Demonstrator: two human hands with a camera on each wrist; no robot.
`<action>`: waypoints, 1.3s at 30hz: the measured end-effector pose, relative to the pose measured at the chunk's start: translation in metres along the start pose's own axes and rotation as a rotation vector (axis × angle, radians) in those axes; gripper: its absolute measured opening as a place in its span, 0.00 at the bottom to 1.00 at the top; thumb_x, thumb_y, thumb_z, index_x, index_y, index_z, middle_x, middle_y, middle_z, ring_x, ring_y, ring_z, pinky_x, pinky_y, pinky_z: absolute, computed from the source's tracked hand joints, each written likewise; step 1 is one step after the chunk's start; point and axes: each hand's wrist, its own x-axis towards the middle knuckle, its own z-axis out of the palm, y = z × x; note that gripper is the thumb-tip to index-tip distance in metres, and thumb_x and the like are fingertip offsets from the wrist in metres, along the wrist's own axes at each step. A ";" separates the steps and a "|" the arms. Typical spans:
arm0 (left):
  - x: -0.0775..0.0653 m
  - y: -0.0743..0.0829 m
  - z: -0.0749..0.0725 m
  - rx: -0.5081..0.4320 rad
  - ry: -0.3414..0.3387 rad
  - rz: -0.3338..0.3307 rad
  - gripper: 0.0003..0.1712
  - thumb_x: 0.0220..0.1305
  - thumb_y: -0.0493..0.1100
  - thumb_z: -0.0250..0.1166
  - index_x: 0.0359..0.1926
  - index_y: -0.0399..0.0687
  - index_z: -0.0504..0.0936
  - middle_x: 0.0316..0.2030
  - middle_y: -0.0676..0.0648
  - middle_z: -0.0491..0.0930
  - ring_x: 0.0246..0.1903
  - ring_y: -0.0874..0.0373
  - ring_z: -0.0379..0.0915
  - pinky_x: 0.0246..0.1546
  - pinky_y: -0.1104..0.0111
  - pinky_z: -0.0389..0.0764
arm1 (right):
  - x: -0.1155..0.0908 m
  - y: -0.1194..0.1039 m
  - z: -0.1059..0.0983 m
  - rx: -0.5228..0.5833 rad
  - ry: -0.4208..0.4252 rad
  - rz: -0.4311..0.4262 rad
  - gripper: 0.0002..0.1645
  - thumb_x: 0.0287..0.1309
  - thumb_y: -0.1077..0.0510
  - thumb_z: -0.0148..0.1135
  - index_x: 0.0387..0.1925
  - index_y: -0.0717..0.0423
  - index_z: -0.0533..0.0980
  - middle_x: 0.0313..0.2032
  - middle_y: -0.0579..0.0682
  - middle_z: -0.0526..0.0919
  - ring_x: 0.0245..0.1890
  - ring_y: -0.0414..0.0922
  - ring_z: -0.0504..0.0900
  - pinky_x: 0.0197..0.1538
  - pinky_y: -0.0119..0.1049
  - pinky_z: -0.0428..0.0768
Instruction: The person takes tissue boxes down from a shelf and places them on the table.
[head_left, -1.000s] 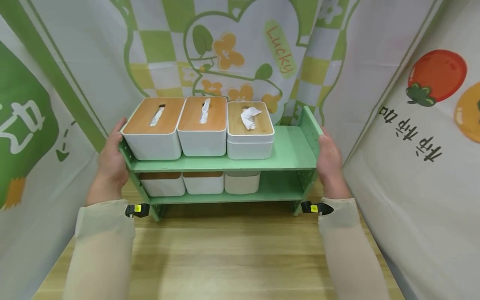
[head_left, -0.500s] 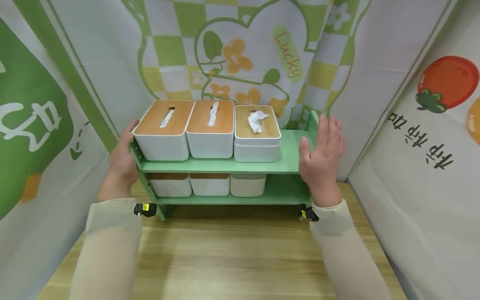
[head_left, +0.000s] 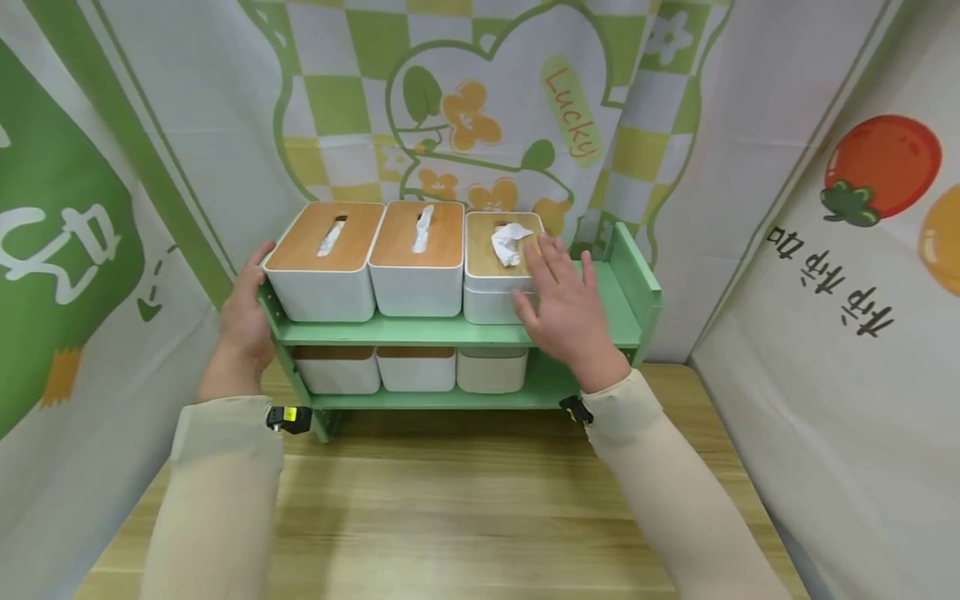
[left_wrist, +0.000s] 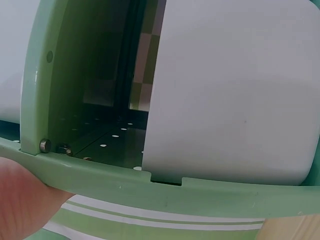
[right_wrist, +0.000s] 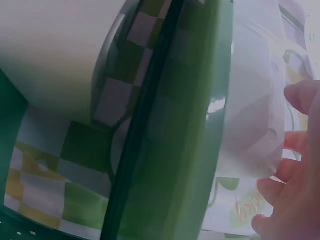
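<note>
A two-tier green shelf (head_left: 405,335) stands on the table. Against its left side panel, from outside, rests my left hand (head_left: 247,333); the panel hides some of its fingers. The left wrist view has part of that hand (left_wrist: 22,200) beside the panel's edge. Spread fingers of my right hand (head_left: 566,312) lie at the front right of the rightmost tissue box (head_left: 489,307), which has a wooden lid and a crumpled tissue. The right wrist view has these fingers (right_wrist: 292,170) beside the white box (right_wrist: 250,100). To its left sit two larger tissue boxes, the middle one (head_left: 416,292) and the left one (head_left: 322,296).
Two white boxes (head_left: 416,371) and a cream bin (head_left: 491,373) stand on the lower tier. The shelf's right side panel (head_left: 637,292) rises beyond my right hand. A patterned curtain (head_left: 322,104) hangs close behind; wooden tabletop (head_left: 450,508) extends in front.
My right hand has left the shelf's right side panel and moved left to the rightmost tissue box, fingers spread. My left hand stays at the left side panel. The view has shifted slightly.
</note>
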 end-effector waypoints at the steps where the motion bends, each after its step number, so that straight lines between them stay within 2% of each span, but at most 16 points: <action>1: 0.000 0.000 -0.001 0.001 0.001 -0.001 0.30 0.77 0.63 0.30 0.77 0.78 0.51 0.78 0.53 0.40 0.75 0.49 0.34 0.71 0.50 0.40 | 0.001 0.000 0.002 -0.007 -0.014 -0.004 0.40 0.74 0.40 0.45 0.77 0.54 0.54 0.76 0.56 0.52 0.76 0.52 0.44 0.72 0.53 0.31; 8: 0.001 -0.001 -0.002 0.013 -0.010 -0.005 0.31 0.77 0.64 0.30 0.77 0.78 0.49 0.78 0.53 0.38 0.75 0.47 0.33 0.71 0.47 0.40 | 0.001 -0.001 0.006 -0.016 -0.037 -0.013 0.35 0.73 0.44 0.49 0.74 0.56 0.62 0.72 0.57 0.62 0.74 0.56 0.53 0.73 0.52 0.36; 12: 0.001 -0.002 -0.002 0.010 -0.010 -0.011 0.31 0.77 0.64 0.31 0.77 0.78 0.49 0.78 0.52 0.38 0.75 0.47 0.34 0.71 0.47 0.41 | -0.001 -0.001 0.004 -0.013 -0.031 -0.018 0.34 0.73 0.45 0.51 0.73 0.56 0.65 0.71 0.57 0.65 0.73 0.57 0.56 0.73 0.52 0.37; 16: 0.001 -0.003 -0.003 0.015 -0.008 -0.015 0.31 0.77 0.64 0.31 0.78 0.78 0.49 0.78 0.52 0.38 0.75 0.47 0.34 0.71 0.47 0.41 | -0.006 -0.003 0.002 -0.011 -0.017 -0.024 0.32 0.72 0.45 0.52 0.71 0.56 0.67 0.69 0.57 0.67 0.72 0.57 0.58 0.73 0.55 0.41; 21: 0.000 -0.003 -0.002 0.028 -0.008 -0.002 0.31 0.77 0.64 0.31 0.78 0.77 0.49 0.78 0.52 0.40 0.75 0.48 0.36 0.71 0.48 0.43 | -0.011 -0.004 0.001 0.000 0.032 -0.021 0.30 0.70 0.45 0.55 0.68 0.54 0.71 0.68 0.56 0.70 0.70 0.56 0.61 0.71 0.61 0.42; 26: 0.000 -0.001 -0.002 0.028 0.003 0.012 0.31 0.77 0.63 0.31 0.78 0.76 0.50 0.78 0.52 0.40 0.74 0.49 0.37 0.71 0.50 0.42 | -0.008 -0.005 0.001 0.025 0.112 -0.057 0.27 0.69 0.46 0.56 0.64 0.53 0.75 0.66 0.58 0.71 0.69 0.57 0.64 0.70 0.62 0.46; 32: 0.000 -0.002 -0.003 0.024 -0.022 0.006 0.31 0.77 0.63 0.30 0.78 0.77 0.48 0.78 0.52 0.37 0.75 0.47 0.32 0.71 0.48 0.40 | -0.008 -0.005 0.002 0.042 0.103 -0.090 0.26 0.68 0.45 0.55 0.60 0.54 0.77 0.65 0.59 0.72 0.68 0.59 0.64 0.67 0.63 0.55; 39: 0.001 -0.002 -0.002 0.007 -0.027 0.020 0.31 0.77 0.63 0.30 0.78 0.76 0.49 0.78 0.50 0.39 0.75 0.47 0.35 0.71 0.48 0.42 | -0.017 -0.006 -0.002 0.042 0.143 -0.103 0.25 0.66 0.46 0.58 0.59 0.55 0.79 0.63 0.60 0.74 0.65 0.61 0.67 0.65 0.64 0.58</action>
